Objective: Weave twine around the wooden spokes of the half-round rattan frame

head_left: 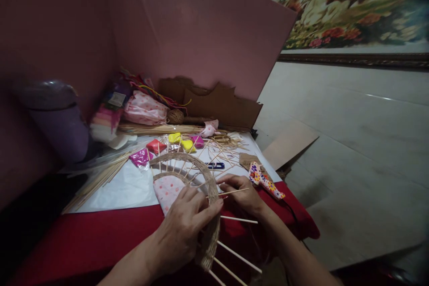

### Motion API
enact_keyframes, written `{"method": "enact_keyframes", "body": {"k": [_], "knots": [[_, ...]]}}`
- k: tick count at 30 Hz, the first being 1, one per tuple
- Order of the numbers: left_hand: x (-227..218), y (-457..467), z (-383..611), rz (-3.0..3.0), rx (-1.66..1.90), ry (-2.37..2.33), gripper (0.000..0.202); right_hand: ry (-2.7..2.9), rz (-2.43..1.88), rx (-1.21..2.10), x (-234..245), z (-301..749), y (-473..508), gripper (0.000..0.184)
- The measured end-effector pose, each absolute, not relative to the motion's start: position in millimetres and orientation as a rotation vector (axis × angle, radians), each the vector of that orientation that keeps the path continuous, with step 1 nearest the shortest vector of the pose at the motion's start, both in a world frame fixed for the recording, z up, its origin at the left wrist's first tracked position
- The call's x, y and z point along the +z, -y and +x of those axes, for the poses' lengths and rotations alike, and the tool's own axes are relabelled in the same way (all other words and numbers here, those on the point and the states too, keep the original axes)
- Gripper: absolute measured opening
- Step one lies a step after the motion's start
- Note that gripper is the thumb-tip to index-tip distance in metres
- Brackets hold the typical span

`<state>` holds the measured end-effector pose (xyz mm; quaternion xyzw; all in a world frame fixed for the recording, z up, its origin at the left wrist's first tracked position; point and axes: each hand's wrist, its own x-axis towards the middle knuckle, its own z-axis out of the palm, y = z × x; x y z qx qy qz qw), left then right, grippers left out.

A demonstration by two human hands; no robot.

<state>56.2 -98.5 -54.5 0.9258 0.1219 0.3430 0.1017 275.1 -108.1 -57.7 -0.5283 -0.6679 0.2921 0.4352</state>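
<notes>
A half-round weaving point(209, 178) of brown twine over thin wooden sticks stands out from the table's front edge. Its sticks fan outward past the twine band, and a pink dotted cloth point(169, 190) covers its inner part. My left hand point(187, 221) grips the band, thumb on the near face and the other fingers partly hidden. On the band's right side, my right hand point(239, 190) has its fingers curled together close to the outer edge, behind one protruding stick point(236, 191). What those fingertips pinch is too small to make out.
Behind lie colourful clay packets point(174, 137), a dark blue cutter point(216, 166), loose sticks point(103, 181) and a twine ball point(175, 116). A flower-patterned glue gun point(264, 181) rests at right, by the red cloth's edge point(301, 214). Cardboard point(221, 105) leans at the back.
</notes>
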Motion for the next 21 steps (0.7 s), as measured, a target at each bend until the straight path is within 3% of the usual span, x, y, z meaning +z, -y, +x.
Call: {"method": "enact_keyframes", "body": {"k": [5,21], "knots": [[-58,97,58,2.721,1.034,-0.385,0.054,1.652,-1.281,0.788,-64,280,118,0.024],[-60,94,58,2.733,1.027,-0.384,0.052,1.662,-1.365,0.675,-67,270,124,0.018]]}}
